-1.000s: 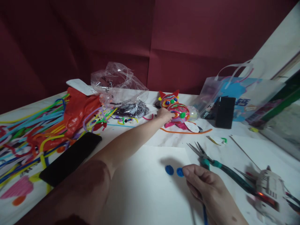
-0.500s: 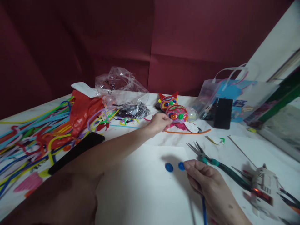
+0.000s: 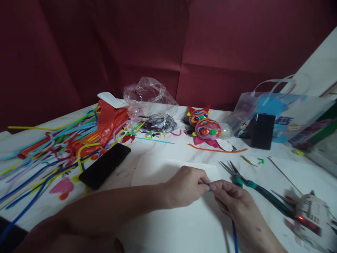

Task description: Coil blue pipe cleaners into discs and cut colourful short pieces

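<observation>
Left hand (image 3: 185, 186) back; thin blue pipe cleaner (image 3: 234, 233)

White table (image 3: 168, 151): left hand (image 3: 184, 186) and right hand (image 3: 231, 200) meet fingertip to fingertip over a white sheet (image 3: 168, 225), pinching a blue pipe cleaner (image 3: 234, 235) (its tip hidden between them). Near: green-handled pliers (image 3: 250, 184), black phone (image 3: 105, 165), loose pipe cleaners (image 3: 52, 147), pipe-cleaner figure (image 3: 205, 128), clear bag (image 3: 150, 102).

2 bare forearms, left hand (image 3: 184, 188), right hand (image 3: 231, 200), no sleeves

home craft table | pipe cleaners (image 3: 52, 147) | pliers (image 3: 252, 184) | gift bag (image 3: 284, 116)
</observation>
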A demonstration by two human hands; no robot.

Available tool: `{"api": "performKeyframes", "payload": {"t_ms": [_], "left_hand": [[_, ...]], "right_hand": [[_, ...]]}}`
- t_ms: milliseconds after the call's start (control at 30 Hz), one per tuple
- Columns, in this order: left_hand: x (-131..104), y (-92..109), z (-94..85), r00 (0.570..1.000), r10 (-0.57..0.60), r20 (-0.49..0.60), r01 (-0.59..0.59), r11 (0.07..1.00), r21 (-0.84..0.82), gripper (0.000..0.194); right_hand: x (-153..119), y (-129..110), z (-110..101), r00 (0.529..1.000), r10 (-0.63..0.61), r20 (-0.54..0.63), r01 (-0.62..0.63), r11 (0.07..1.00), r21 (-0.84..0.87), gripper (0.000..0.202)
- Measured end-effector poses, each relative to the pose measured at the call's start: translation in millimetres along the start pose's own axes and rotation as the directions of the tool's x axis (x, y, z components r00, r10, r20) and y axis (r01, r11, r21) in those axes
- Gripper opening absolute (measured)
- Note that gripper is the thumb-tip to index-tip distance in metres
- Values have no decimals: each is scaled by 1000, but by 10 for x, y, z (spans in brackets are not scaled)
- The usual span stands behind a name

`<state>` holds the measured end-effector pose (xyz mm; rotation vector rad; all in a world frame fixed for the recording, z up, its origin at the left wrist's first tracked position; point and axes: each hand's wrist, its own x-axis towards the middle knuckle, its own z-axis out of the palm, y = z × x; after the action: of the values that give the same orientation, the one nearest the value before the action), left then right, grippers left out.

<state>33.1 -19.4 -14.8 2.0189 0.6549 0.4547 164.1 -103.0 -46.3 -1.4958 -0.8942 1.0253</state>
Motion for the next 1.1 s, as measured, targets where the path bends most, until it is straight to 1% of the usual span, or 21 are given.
{"api": "performKeyframes", "payload": {"t_ms": [100, 200, 333, 433, 467, 533, 600, 667, 767, 833, 900, 967, 1033, 1100], "left_hand": [[-36, -2, -22, 998, 42, -43, -35, 990, 139, 12], [-50, -17, -31, 995, 61, -74, -41, 968, 246, 9], [-55, -18, -23, 998, 58, -33, -42, 930, 364, 12], [-70, -10, -23, 997, 73, 2, -67, 901, 428, 15], [-77, -9, -24, 996, 85, -1, -76, 906, 416, 15], [-89, -8, -24, 993, 106, -49, -85, 941, 326, 13], [-98, -11, -14, 988, 98, -119, -75, 980, 183, 11], [-103, -17, 9, 986, 55, -156, -53, 998, 17, 9], [-105, -23, 55, 986, -16, -165, -22, 974, -226, 6], [-105, -15, 81, 981, -38, -189, -28, 943, -332, 5], [-106, 6, 97, 973, -34, -230, -54, 929, -366, 5], [-106, 32, 104, 959, -15, -282, -89, 932, -352, 5], [-103, 50, 109, 945, 3, -327, -118, 935, -333, 6], [-96, 55, 113, 937, 7, -348, -130, 934, -332, 6]], "right_hand": [[11, 30, 13, 1000, 4, -6, -5, 1000, -21, 50], [-10, 9, 37, 999, 5, -32, -6, 1000, -20, 49], [-51, -47, 68, 998, 8, -56, -9, 1000, -2, 50], [-62, -62, 72, 998, 14, -56, -13, 1000, 22, 49], [-62, -63, 70, 998, 21, -52, -19, 999, 35, 48], [-61, -65, 62, 999, 43, -34, -41, 997, 68, 46], [-65, -72, 51, 998, 65, -3, -64, 992, 112, 44], [-74, -86, 42, 996, 82, 33, -86, 983, 159, 42], [-95, -108, 39, 989, 113, 100, -134, 962, 237, 39], [-104, -113, 46, 977, 139, 162, -183, 936, 300, 37], [-106, -108, 59, 961, 153, 228, -230, 903, 362, 37], [-102, -96, 74, 947, 153, 284, -265, 871, 415, 36], [-99, -86, 87, 935, 145, 322, -288, 841, 457, 35], [-101, -85, 92, 929, 133, 346, -300, 818, 490, 34]]}}
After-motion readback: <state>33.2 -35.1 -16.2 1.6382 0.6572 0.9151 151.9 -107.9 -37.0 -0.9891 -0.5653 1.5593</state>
